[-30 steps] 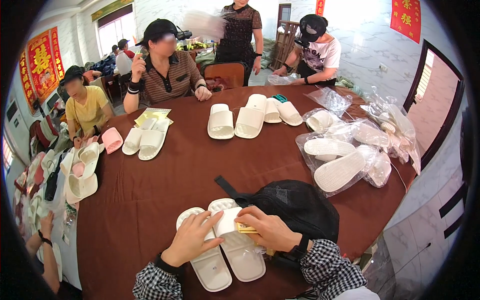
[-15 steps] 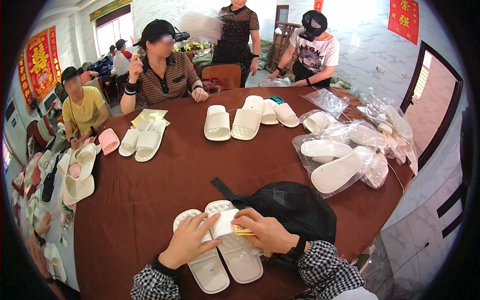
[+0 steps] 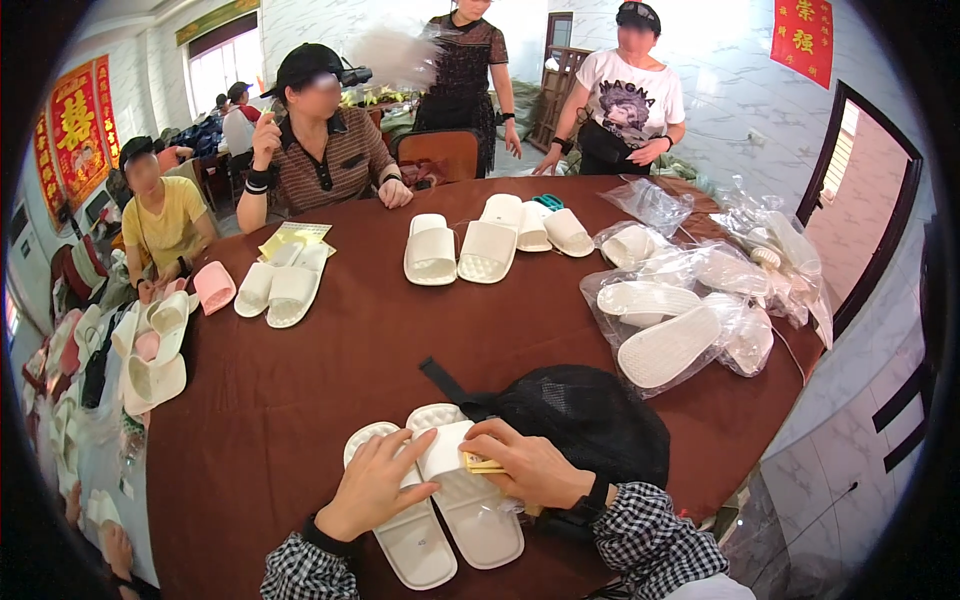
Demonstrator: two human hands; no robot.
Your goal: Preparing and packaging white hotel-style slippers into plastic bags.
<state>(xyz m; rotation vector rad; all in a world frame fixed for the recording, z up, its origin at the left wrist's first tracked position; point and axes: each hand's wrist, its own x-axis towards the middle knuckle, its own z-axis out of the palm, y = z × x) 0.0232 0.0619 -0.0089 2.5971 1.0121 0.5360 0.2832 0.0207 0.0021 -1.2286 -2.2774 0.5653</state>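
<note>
A pair of white slippers lies in front of me, toes away: a left slipper [image 3: 417,548] and a right slipper [image 3: 484,535]. My left hand [image 3: 383,481] lies over the straps, its fingers and thumb apart, fingertips touching the right slipper's strap. My right hand [image 3: 530,464] is closed at the right side of that strap. Between its fingers is a small flat yellow piece [image 3: 484,465], partly covered; its kind is unclear. Clear plastic shows under the right palm. A black mesh bag [image 3: 590,420] with a strap lies just beyond my right hand.
White slippers [image 3: 487,240] and a teal-handled tool [image 3: 549,202] lie on the far side of the brown-covered table [image 3: 300,420]. Bagged slippers [image 3: 665,345] pile up at right. More white slippers [image 3: 292,297], a yellow sheet and a pink slipper [image 3: 214,287] lie left. Several people are around.
The person in the white shirt at the back has straightened up. The person in black has lowered and extended an arm. My hands and the slippers stay almost unchanged.
</note>
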